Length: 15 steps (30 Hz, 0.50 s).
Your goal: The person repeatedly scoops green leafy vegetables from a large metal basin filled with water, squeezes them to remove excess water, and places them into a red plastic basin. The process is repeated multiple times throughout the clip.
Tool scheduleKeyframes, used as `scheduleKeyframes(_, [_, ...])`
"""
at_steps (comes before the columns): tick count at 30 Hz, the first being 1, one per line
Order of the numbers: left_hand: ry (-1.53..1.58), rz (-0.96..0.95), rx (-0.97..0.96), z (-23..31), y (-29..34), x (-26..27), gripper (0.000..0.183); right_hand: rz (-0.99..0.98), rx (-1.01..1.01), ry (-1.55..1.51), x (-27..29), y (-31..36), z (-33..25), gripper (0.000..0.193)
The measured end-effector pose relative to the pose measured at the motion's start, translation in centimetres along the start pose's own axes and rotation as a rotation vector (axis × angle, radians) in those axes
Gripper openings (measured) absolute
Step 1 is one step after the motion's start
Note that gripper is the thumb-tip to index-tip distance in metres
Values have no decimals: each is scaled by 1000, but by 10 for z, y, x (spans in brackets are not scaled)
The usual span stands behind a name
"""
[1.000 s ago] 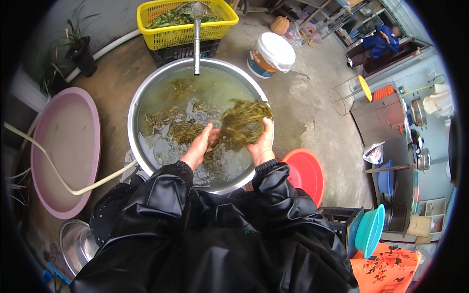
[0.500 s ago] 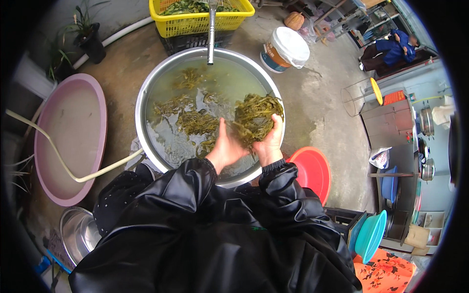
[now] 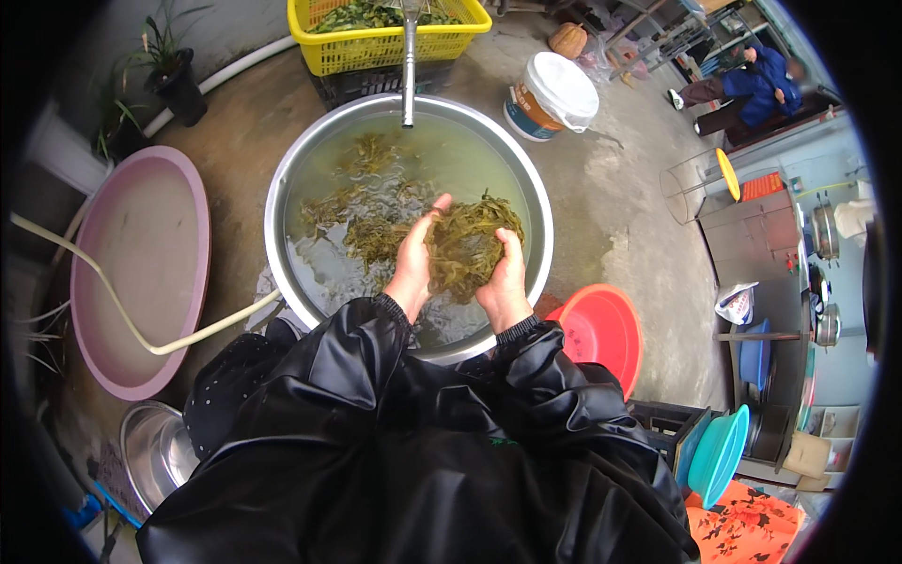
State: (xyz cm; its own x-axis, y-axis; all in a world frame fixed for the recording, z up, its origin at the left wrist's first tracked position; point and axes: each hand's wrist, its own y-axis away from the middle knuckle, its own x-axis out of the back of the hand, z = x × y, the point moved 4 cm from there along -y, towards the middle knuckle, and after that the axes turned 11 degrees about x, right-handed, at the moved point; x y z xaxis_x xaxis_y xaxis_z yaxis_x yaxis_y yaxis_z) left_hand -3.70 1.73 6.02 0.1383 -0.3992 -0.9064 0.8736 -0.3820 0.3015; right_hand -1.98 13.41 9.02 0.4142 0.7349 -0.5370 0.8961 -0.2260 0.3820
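Observation:
A wide round metal basin [image 3: 280, 249] of cloudy greenish water stands in front of me. Between my palms is a dripping clump of wet, brownish-green leafy vegetables [image 3: 473, 246]. My left hand [image 3: 413, 261] presses its left side with the thumb up, and my right hand [image 3: 506, 280] cups the right side. The fingers beneath the clump are partly hidden. More of the same loose leafy greens [image 3: 371, 235] float in the water, left of my hands. A metal spout [image 3: 409, 80] reaches over the basin's far rim.
Beyond the basin is a yellow crate [image 3: 390, 42] of greens; a white-lidded bucket [image 3: 550, 99] stands right of it. A pink tub [image 3: 202, 244] and a pale hose [image 3: 221, 327] lie left. A red basin [image 3: 601, 334] is near my right arm. Far right, a person in blue [image 3: 766, 89].
My hands and the clump have shifted left and lower, from the basin's right rim toward its middle. My left hand now lies more along the clump's side. The distant person's legs have shifted.

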Motion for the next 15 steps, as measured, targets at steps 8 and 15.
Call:
scheduleKeyframes(8, [-455, -40, -197, -7, 17, -31, 70, -178, 551, 585, 8, -13, -25, 49])
scheduleKeyframes(15, [-317, 73, -139, -6, 23, -30, 56, -360, 679, 565, -1, 8, -10, 41])
